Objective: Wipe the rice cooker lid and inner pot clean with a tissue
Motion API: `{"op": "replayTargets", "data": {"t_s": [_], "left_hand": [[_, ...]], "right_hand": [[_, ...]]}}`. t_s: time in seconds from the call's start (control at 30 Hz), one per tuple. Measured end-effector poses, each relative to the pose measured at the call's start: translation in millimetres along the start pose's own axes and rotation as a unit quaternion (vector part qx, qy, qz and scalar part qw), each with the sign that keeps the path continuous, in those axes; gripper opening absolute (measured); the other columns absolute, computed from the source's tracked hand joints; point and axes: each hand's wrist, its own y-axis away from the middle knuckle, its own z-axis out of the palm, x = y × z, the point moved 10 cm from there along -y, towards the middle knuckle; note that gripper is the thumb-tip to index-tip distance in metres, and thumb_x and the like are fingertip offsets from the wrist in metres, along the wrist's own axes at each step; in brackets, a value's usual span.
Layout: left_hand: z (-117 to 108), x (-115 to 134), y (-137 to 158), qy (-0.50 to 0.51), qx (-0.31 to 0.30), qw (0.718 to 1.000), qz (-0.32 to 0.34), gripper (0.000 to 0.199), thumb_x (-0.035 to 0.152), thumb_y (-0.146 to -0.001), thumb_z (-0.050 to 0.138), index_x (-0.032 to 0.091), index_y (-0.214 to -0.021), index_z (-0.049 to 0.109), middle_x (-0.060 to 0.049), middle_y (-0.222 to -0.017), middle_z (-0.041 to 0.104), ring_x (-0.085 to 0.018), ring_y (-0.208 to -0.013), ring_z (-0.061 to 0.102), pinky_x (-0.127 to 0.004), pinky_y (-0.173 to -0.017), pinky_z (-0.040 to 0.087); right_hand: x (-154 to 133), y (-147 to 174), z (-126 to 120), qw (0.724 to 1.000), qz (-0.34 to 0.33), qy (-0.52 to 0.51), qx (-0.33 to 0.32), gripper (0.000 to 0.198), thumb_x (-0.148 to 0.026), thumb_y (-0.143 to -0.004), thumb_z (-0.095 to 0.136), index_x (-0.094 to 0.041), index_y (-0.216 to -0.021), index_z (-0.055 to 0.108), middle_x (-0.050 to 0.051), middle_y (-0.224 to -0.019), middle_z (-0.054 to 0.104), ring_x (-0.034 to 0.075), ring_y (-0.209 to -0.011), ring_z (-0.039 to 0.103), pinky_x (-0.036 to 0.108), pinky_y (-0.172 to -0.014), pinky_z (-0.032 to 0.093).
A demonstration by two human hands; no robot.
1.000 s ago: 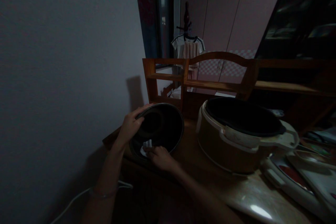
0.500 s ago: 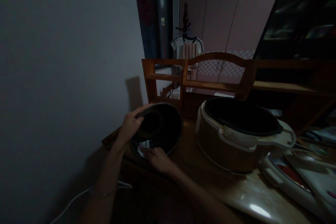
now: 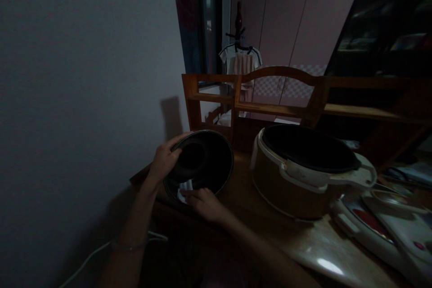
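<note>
My left hand grips the rim of a dark, round inner pot on its left side, thumb inside and fingers around the outside. The pot is tilted on the wooden table, its mouth turned towards me. A crumpled white cloth or tissue lies against the pot's lower inner wall, pinched in my right hand. To the right stands the rice cooker body, lidless, with a dark hollow inside and pale handles.
The detached cooker lid lies at the right of the wooden table. Behind rises a wooden shelf frame. A white wall stands close on the left, and a white cable hangs below.
The pot and my left hand have shifted slightly left. My right hand keeps the white cloth or tissue at nearly the same spot in the pot, and the view has moved a little.
</note>
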Motion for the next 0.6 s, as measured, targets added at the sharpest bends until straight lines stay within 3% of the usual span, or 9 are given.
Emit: {"op": "replayTargets", "data": {"t_s": [0.6], "left_hand": [[9, 25, 6, -0.008, -0.021, 0.999, 0.027, 0.062, 0.007, -0.075, 0.043, 0.026, -0.131, 0.064, 0.005, -0.137, 0.062, -0.019, -0.133, 0.051, -0.04, -0.121, 0.029]], "right_hand": [[8, -14, 12, 0.998, 0.017, 0.056, -0.01, 0.047, -0.033, -0.102, 0.029, -0.026, -0.141, 0.054, 0.009, -0.131, 0.066, 0.024, -0.116, 0.065, 0.032, -0.09, 0.046]]}}
